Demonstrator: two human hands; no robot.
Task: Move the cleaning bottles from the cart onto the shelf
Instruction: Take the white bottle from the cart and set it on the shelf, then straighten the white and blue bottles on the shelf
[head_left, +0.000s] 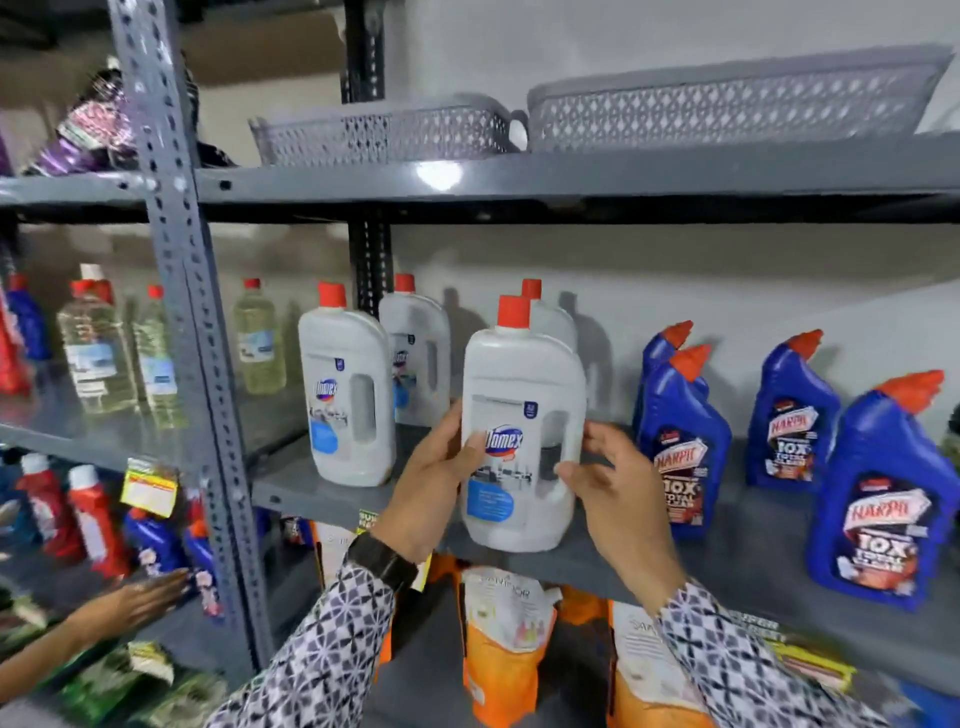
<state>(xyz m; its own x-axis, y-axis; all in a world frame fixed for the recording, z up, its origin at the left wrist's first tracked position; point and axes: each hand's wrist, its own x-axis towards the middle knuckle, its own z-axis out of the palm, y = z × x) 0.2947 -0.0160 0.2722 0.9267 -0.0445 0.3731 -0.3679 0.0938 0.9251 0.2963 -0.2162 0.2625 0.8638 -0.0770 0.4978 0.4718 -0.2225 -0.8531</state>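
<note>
A white Domex bottle (522, 415) with a red cap stands at the front edge of the grey metal shelf (743, 545). My left hand (431, 488) grips its left side, thumb across the label. On the bottle's right side, my right hand (618, 493) has its fingers spread, fingertips touching or nearly touching. Three more white Domex bottles stand on the same shelf: one (347, 395) to the left, one (418, 358) behind it and one (550, 317) directly behind the held bottle. The cart is out of view.
Several blue Harpic bottles (680, 441) with orange caps stand to the right. Two grey baskets (384, 132) sit on the shelf above. Orange refill pouches (506, 639) fill the shelf below. Clear bottles (96, 353) stand on the left bay, where another person's hand (135, 597) reaches in.
</note>
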